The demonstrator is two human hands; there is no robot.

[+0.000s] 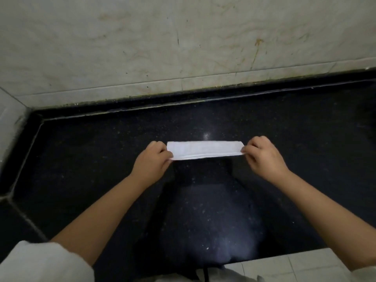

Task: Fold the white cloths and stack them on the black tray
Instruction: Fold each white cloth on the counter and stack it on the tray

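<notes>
At the far left a pale tiled side wall (10, 119) is meeting the black speckled table (91, 159) at an angled corner, and a white sleeve (40, 263) is showing at the near left edge. The left hand (151, 160) is reaching out over the table with its fingers curled, pinching the left end of a white cloth (205, 150). The cloth is lying folded into a long narrow strip, running left to right about the middle of the table, its layered edges showing along the near side. The right hand (264, 154) is pinching the strip's right end in the same way, fingers curled under. Beyond the cloth, a stained marble-like wall (183, 47) is rising along the table's far edge. At the near right, light floor tiles (295, 267) are showing below the table's edge.
</notes>
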